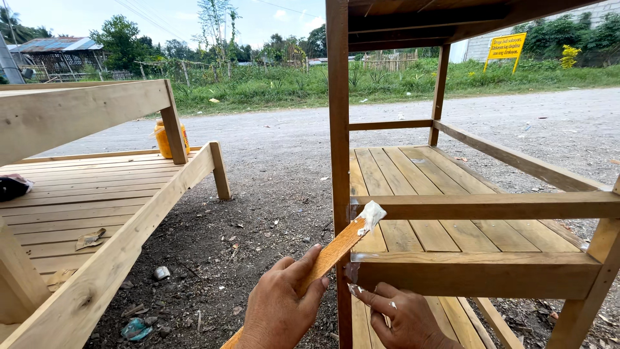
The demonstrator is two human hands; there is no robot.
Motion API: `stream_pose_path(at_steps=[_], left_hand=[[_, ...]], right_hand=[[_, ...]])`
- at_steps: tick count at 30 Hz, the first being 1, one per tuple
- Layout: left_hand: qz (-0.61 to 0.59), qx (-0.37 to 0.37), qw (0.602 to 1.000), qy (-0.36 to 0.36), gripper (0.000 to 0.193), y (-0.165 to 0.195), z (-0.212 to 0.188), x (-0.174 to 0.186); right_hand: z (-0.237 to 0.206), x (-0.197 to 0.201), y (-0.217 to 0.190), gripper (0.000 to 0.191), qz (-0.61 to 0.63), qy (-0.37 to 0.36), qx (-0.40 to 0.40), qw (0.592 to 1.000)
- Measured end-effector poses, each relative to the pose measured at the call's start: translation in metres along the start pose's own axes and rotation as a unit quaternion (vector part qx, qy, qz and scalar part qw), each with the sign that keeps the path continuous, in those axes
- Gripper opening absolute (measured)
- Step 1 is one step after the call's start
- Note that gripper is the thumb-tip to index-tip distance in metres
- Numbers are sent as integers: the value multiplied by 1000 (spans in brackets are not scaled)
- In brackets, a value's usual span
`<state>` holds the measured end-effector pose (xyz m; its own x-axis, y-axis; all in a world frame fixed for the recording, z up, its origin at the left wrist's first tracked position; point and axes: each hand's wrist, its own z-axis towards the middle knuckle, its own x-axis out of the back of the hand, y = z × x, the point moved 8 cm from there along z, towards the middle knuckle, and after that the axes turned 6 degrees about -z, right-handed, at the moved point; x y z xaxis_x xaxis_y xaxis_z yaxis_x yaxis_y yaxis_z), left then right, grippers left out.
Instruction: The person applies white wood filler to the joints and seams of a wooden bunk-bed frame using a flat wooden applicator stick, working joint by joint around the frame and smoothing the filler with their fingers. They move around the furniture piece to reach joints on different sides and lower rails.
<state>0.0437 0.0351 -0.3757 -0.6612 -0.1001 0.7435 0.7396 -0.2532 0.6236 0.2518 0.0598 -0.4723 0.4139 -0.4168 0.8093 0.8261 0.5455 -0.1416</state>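
Note:
My left hand point(279, 309) grips a flat wooden stick point(332, 251) that slants up to the right. A blob of white paste point(371, 215) sits on the stick's tip, close to the upright post point(338, 129) of a stained wooden stand. My right hand point(403, 317) is lower down, its fingers smeared with white paste. The fingertips touch the corner where the lower front rail point(478, 273) meets the post. White paste shows at both rail joints on the post.
A slatted shelf point(413, 187) lies inside the stand, with an upper rail point(491, 205) across its front. An unstained wooden bench frame point(97, 194) stands at left with a yellow jar point(165, 139) on it. Between them is dirt ground with litter, with a gravel road beyond.

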Motion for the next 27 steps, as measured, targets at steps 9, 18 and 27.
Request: stream_pose_path(at_steps=[9,18,27], left_hand=[[-10,11,1000,-8,64,4,-5,3],[-4,-6,1000,-4,63,4,-6,4],[-6,0,1000,-6,63,3,-6,5]], right_hand=[[-1,-23,7,60,-183,-67,30,980],[-13,-44,17,63,-210,-92,33,973],[-17,-52,16,64,-227,-117,82,963]])
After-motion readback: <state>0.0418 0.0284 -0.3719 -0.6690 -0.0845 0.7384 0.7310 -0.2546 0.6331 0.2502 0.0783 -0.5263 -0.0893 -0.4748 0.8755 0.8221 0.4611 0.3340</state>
